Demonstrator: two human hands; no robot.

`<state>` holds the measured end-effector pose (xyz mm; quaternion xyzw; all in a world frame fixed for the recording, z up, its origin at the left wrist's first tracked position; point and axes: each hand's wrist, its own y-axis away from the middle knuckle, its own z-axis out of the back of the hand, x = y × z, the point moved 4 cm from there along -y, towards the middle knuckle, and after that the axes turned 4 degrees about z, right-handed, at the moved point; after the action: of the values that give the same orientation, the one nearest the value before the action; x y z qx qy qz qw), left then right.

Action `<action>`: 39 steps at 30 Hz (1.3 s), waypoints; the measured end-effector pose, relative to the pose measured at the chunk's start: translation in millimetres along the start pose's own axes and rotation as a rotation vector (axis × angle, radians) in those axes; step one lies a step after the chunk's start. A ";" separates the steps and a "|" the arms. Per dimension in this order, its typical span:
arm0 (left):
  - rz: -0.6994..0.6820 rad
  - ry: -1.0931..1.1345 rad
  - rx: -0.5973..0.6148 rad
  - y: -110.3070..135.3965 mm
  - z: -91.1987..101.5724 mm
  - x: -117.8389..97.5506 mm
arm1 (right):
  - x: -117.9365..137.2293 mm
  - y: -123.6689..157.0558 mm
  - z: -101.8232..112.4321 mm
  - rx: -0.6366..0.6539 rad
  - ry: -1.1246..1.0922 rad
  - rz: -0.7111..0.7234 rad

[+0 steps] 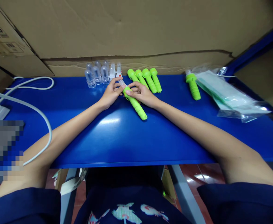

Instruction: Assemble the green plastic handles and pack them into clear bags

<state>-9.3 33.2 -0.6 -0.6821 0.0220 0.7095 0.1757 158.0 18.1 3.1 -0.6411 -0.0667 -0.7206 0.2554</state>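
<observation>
My left hand pinches the clear tip at the upper end of a lime-green ribbed tube. My right hand grips that green tube near its wide upper end, with the thumb on top. The tube slants toward me, its narrow end with a small hole at the lower right. Just beyond my left hand stand several clear ribbed domed caps and two white-based clear nozzle pieces, one with a red dot. Several more green ribbed tubes lie in a row behind my right hand.
Another green tube with a clear tip lies to the right, beside a clear plastic bag. A white cable loops over the left of the blue table, near a blurred-out object. Cardboard walls the back.
</observation>
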 end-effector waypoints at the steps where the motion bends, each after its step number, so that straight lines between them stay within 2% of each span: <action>1: -0.001 0.003 0.002 0.0 -0.2 -0.2 | -0.1 -0.1 0.2 0.001 0.001 -0.001; 14: 0.029 -0.032 -0.054 0.4 -1.0 -3.0 | -1.4 -1.3 -0.4 0.021 -0.006 0.027; 20: 0.005 -0.011 -0.011 1.5 -2.3 -3.0 | -0.4 -0.9 -0.4 0.032 -0.003 0.027; 29: -0.013 -0.037 -0.012 0.0 -1.0 -0.5 | 3.3 -0.9 -2.2 0.041 0.003 0.027; 39: 0.020 -0.001 -0.036 4.1 -5.0 -8.7 | 3.5 -0.1 -2.4 0.050 -0.004 0.029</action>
<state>-5.5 26.2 6.7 -0.6847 0.0162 0.7117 0.1564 155.7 16.1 6.1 -0.6371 -0.0758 -0.7135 0.2814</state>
